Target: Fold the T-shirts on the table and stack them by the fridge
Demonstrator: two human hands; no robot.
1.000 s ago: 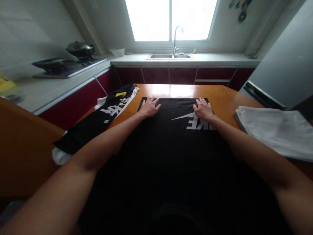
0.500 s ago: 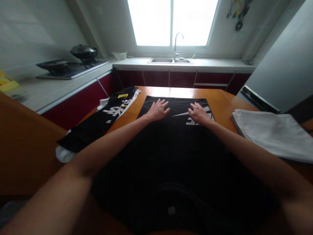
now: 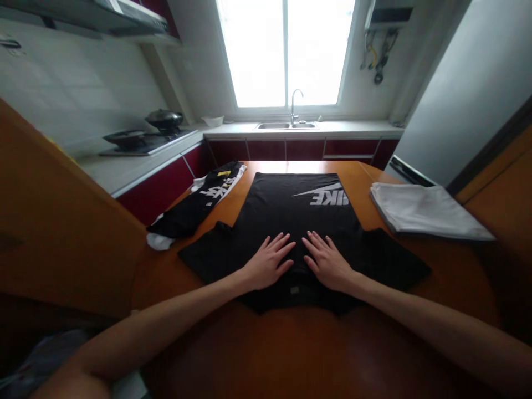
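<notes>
- Nearest, your left hand [image 3: 269,261] and right hand [image 3: 327,262] lie palm-down and side by side, fingers spread flat, gripping nothing.
- Both hands press on the near, collar end of the black short-sleeved T-shirt with a white printed logo [image 3: 297,221]; a small label shows between your wrists.
- That T-shirt lies flat along the middle of the glossy orange-brown wooden table [image 3: 299,354], sleeves out to either side, logo at the far end.
- To your left of it, a folded black garment with white lettering [image 3: 199,200] lies on the table, white cloth showing at its near end and a yellow tag at its far end.
- To your right, a folded white cloth [image 3: 424,210] lies apart from the T-shirt.
- Beyond the table, dark red cabinets [image 3: 291,149] run under a pale counter with a steel sink and tap [image 3: 286,124] below a bright window.
- Far left, a dark pan [image 3: 164,118] sits on the hob.
</notes>
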